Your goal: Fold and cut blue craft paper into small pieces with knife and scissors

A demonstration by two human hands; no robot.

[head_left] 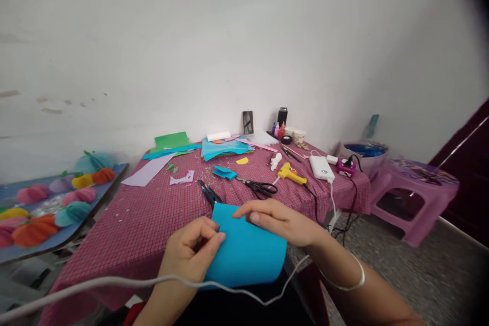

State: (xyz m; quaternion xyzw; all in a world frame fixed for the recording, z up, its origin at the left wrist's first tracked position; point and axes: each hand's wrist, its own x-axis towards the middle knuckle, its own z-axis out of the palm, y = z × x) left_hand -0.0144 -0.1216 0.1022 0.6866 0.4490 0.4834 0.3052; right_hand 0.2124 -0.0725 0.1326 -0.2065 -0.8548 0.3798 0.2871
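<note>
Item: blue paper sheet [248, 252], lower centre of the frame, at the near edge of the table [145, 214], its lower end curving over.
Left hand [191, 254]: closed, thumb and fingers pinching the sheet's left edge.
Right hand [278, 221]: open, fingers laid flat along the sheet's upper edge, pressing rather than gripping.
Step, as judged: a fold being lined up or pressed. A clean crease would call for matched edges and a firm hold at the pinch.
Around, centre of the frame: black scissors [262, 187], yellow glue gun [291, 174], white power bank [321, 167].
Left edge: coloured paper balls [34, 229].
Writing: no label or brand legible.
</note>
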